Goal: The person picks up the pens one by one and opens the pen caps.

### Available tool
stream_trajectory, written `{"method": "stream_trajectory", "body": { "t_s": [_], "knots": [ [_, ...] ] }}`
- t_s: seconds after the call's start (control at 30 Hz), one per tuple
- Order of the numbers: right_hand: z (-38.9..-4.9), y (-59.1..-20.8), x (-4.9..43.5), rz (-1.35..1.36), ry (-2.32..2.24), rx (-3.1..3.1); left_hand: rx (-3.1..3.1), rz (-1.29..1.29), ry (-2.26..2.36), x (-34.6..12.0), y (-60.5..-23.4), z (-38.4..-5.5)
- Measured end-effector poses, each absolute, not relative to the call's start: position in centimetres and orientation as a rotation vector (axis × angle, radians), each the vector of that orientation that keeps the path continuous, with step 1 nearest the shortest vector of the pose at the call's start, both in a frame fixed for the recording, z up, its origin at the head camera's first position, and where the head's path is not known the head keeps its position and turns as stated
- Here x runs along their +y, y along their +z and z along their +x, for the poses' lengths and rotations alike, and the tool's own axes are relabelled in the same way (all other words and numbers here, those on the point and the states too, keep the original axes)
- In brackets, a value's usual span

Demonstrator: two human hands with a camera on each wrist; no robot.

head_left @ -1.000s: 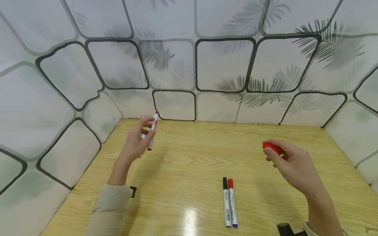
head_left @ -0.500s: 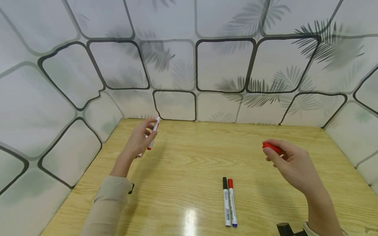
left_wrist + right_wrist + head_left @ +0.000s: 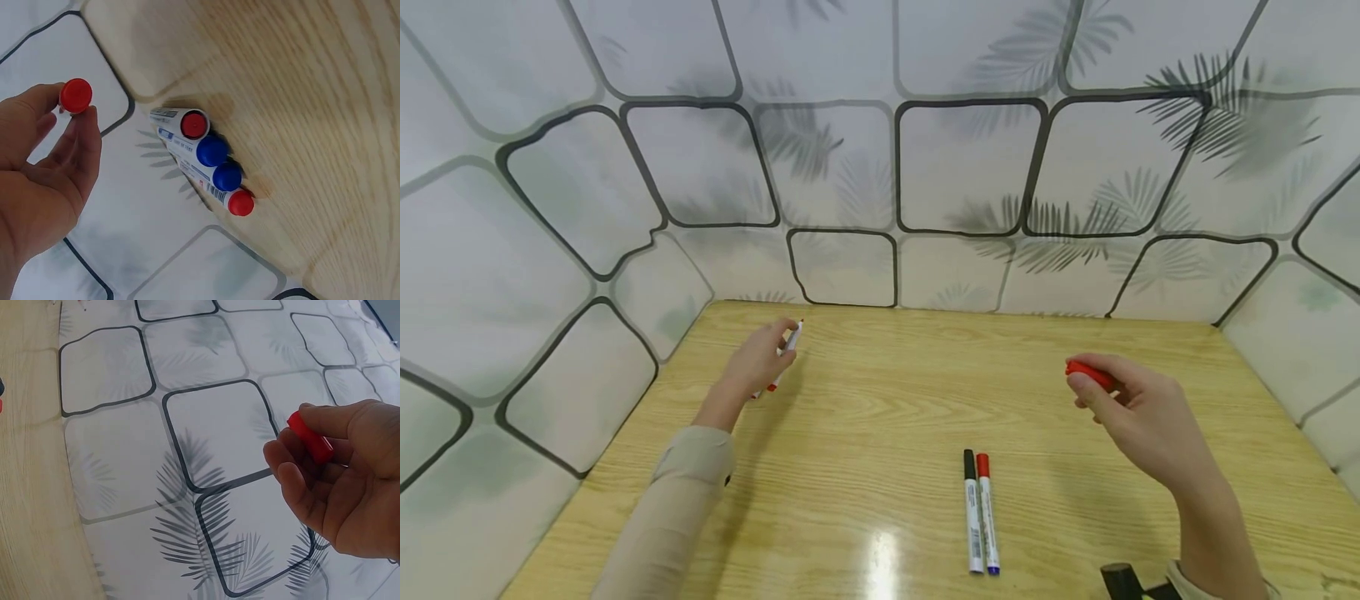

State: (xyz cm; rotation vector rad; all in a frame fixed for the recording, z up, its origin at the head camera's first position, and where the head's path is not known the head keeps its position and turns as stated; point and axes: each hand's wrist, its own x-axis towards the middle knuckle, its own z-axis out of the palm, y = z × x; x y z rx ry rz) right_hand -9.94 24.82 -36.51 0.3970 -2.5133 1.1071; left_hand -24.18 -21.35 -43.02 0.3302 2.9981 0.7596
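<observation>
In the head view my left hand [image 3: 756, 363] pinches a white-bodied marker [image 3: 794, 336] with a red butt end, at the far left of the table. Its uncapped tip points toward the back wall. The left wrist view shows that marker end-on, its red butt [image 3: 75, 95] between thumb and fingers. Several markers [image 3: 195, 164] lie side by side near that hand, with red and blue ends; in the head view the hand mostly hides them. My right hand [image 3: 1142, 414] holds a red marker cap [image 3: 1092, 374] above the right side, between thumb and fingers [image 3: 325, 420].
Two capped markers, one black-capped [image 3: 972, 518] and one red-capped [image 3: 988, 521], lie together at the front of the wooden table [image 3: 865, 433]. Patterned wall covering [image 3: 970, 167] encloses the table at the back and both sides.
The left hand has lowered toward the table with its marker, close to the markers lying there. My right hand stays in place with the red cap.
</observation>
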Motion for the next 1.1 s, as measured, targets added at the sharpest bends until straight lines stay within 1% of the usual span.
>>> {"method": "stream_trajectory", "body": {
  "t_s": [0.13,0.3,0.6,1.1],
  "knots": [
    [-9.9,-36.5,24.9,0.387,1.104,-2.524,3.039,0.266,0.577,-21.2,-43.7,-24.6],
    [-9.9,-36.5,25.0,0.379,1.112,-2.53,3.104,0.266,0.389,-20.9,-44.3,-24.9],
    [-9.9,-36.5,25.3,0.384,1.12,-2.513,3.133,0.24,0.224,-20.9,-45.3,-25.0],
    [-10.0,-36.4,25.5,0.362,1.092,-2.539,3.157,0.162,0.218,-21.4,-46.0,-25.3]
  ]
}}
